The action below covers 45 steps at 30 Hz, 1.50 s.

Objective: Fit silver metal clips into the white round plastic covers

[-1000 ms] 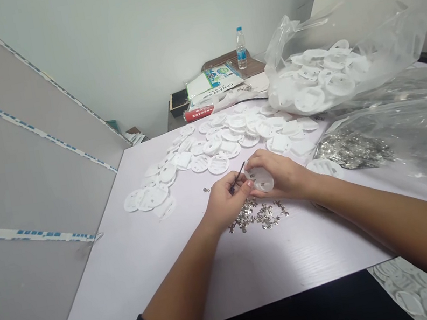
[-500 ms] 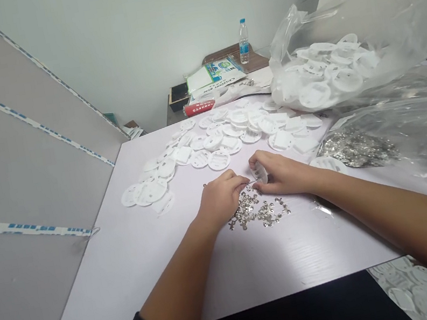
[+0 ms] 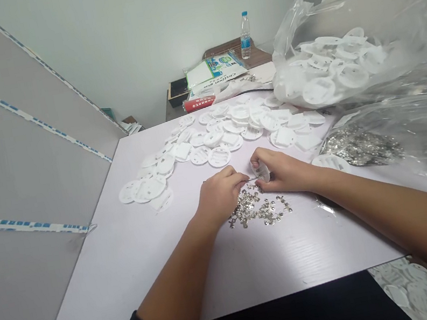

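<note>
My right hand grips a round white plastic disc, tilted on edge with slots in its face. Closed in a pinch, my left hand holds a slim metal tool; its tip meets the disc's near side. Most of the tool is hidden by the fingers, so its exact kind does not show. Just below both hands lies a small pile of shiny metal pieces on the white table.
Many white plastic discs spread across the table's back. At right stand a clear bag of discs and a bag of metal pieces. A water bottle and red tube are behind. A grey partition borders the left.
Both hands stay nearly in place, with the disc and the metal tool still held. The camera view has shifted slightly.
</note>
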Tool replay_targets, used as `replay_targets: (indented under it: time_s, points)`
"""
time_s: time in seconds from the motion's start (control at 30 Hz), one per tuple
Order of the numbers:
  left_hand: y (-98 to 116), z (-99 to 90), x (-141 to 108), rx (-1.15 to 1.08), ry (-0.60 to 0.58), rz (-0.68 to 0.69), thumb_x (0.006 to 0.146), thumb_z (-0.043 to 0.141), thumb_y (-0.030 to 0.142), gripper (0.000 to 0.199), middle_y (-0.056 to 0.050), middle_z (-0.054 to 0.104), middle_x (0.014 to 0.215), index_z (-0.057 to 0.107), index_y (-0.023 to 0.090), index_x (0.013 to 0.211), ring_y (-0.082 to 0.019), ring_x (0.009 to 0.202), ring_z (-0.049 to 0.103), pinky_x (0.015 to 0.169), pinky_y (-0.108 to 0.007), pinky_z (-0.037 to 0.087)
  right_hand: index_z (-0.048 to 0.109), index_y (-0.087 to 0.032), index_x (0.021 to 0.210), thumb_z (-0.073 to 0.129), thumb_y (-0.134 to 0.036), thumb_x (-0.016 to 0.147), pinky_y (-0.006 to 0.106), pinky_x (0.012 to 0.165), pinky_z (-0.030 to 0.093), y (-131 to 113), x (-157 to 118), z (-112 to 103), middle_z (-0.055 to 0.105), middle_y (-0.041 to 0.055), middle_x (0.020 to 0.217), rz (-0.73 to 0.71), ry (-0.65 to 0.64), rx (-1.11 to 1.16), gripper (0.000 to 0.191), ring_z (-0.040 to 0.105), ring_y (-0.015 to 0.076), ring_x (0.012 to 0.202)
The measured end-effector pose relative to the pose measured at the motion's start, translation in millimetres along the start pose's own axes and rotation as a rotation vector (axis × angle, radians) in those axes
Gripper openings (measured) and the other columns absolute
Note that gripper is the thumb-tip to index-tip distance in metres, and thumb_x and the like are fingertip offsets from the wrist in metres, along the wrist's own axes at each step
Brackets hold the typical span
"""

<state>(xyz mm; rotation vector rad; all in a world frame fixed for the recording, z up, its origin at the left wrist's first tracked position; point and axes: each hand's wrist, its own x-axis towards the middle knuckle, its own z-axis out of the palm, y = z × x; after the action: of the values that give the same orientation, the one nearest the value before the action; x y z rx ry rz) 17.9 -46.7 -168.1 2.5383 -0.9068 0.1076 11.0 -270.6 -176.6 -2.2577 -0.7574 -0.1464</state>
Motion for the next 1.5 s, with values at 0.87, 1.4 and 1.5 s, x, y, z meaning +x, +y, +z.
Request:
replay_targets:
  time_s: [0.87, 1.4, 1.5]
  points:
    - [21.4, 3.0, -0.8, 0.378, -0.032, 0.030, 0.068, 0.047, -0.008, 0.029, -0.001, 0.047, 0.075, 0.057, 0.018, 0.075, -0.013, 0.056, 0.025, 0.050, -0.030, 0.012, 0.038, -0.025, 0.088, 0.061, -0.012, 0.070, 0.030, 0.060, 0.040, -1.1, 3.2, 7.3, 0.048, 0.0014, 0.088, -0.038, 0.062, 0.028, 0.032, 0.045, 0.0177, 0.071]
    - [26.2, 7.7, 0.6, 0.369, -0.048, -0.001, 0.070, 0.049, -0.008, 0.029, -0.002, 0.046, 0.076, 0.058, 0.018, 0.076, -0.012, 0.056, 0.031, 0.050, -0.031, 0.014, 0.036, -0.025, 0.088, 0.064, -0.019, 0.072, 0.029, 0.057, 0.039, -2.5, 2.3, 11.0, 0.048, 0.0002, 0.085, 0.053, 0.085, 0.040, 0.032, 0.046, 0.0160, 0.066]
    - [25.8, 9.1, 1.3, 0.360, -0.049, 0.001, 0.070, 0.050, -0.008, 0.029, -0.002, 0.046, 0.076, 0.059, 0.019, 0.077, -0.012, 0.055, 0.031, 0.050, -0.031, 0.014, 0.036, -0.025, 0.087, 0.063, -0.019, 0.073, 0.029, 0.057, 0.038, -1.8, 2.1, 11.8, 0.048, 0.0000, 0.084, 0.043, 0.105, 0.027, 0.031, 0.045, 0.0163, 0.066]
